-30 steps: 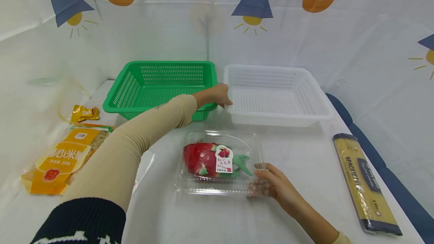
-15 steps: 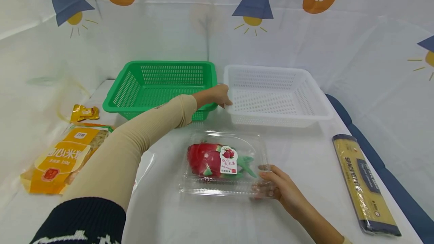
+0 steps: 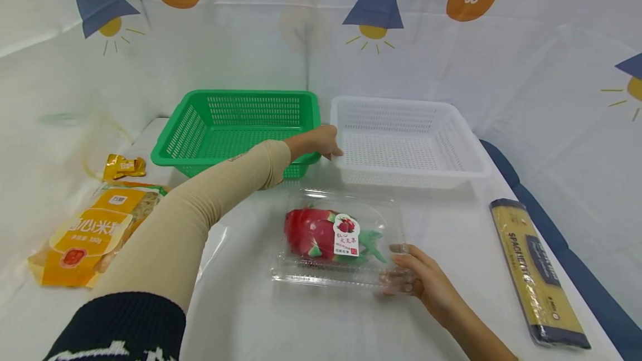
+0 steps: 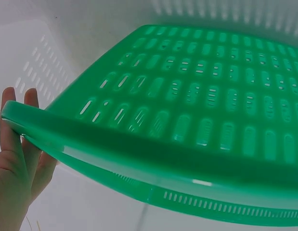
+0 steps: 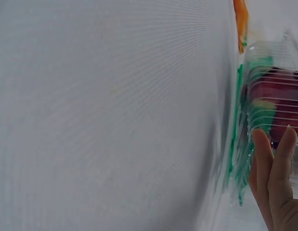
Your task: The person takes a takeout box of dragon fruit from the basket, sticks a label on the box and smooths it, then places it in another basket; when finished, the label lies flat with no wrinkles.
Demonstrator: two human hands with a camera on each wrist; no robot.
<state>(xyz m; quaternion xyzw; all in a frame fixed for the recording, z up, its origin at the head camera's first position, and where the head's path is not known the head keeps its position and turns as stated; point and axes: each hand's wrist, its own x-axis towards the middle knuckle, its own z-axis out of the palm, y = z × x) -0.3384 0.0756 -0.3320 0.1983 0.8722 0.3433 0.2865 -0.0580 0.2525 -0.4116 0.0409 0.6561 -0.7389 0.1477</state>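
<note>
My left hand (image 3: 325,141) reaches into the gap between the green basket (image 3: 173,162) and the white basket (image 3: 416,176), its thumb at the white rim. In the left wrist view, its fingers (image 4: 31,139) extend behind the green rim, before the white basket's wall. It appears to pinch the white basket's near-left edge, partly hidden. My right hand (image 3: 426,280) grips the right end of a clear clamshell box (image 3: 331,277), thumb above and fingers below. Inside lies a red dragon fruit (image 3: 311,233) with green tips and a white label. The right wrist view shows the right fingers (image 5: 278,163) against the box.
A yellow rice-noodle bag (image 3: 100,233) and a small gold packet (image 3: 124,167) lie on the left of the white-covered table (image 3: 301,327). On the right lies a spaghetti pack (image 3: 539,274), near a blue seat edge (image 3: 557,233). A printed white curtain (image 3: 251,43) hangs behind.
The clamshell box and the right hand holding it have moved a little to the right. My left hand and both baskets have stayed put.
</note>
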